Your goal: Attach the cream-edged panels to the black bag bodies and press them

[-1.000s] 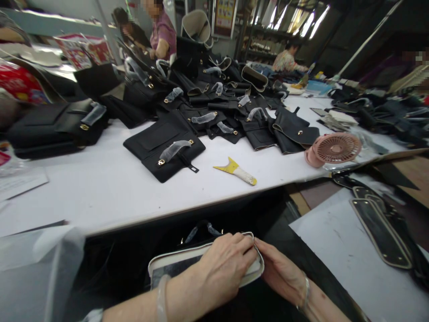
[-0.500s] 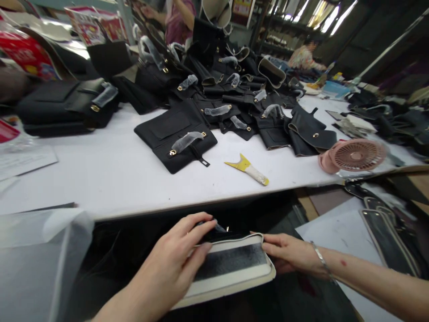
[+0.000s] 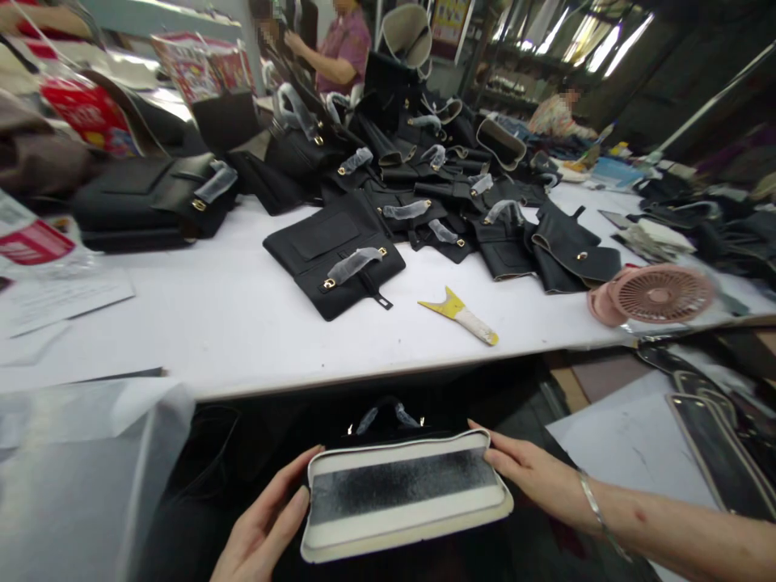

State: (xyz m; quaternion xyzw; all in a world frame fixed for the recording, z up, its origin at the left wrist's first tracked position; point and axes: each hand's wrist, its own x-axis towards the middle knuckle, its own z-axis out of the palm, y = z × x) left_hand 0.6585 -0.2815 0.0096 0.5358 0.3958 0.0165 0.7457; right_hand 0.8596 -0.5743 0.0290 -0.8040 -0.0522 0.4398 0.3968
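A black handbag [image 3: 400, 482] is held below the table's front edge, its pale-rimmed underside with a dark central strip facing me. Its plastic-wrapped handle and gold fittings show at the far side. My left hand [image 3: 267, 513] grips the left end, thumb in front and fingers behind. At the right end my right hand [image 3: 525, 469] pinches the rim between thumb and fingers; some fingertips are hidden behind the bag. On the white table [image 3: 212, 323] ahead lie another black bag [image 3: 336, 250] with a wrapped handle and a yellow forked tool [image 3: 461, 315].
Many black bags [image 3: 424, 162] are heaped along the back of the table. A pink fan [image 3: 655, 293] stands at the right edge. Black leather pieces [image 3: 715, 453] lie at lower right. A plastic bottle [image 3: 42, 242] is at left. Two co-workers [image 3: 343, 52] sit farther back.
My left hand has moved from the bag's top and handle to its left end, uncovering the whole underside. My right hand stays on the right end. The view has shifted slightly left.
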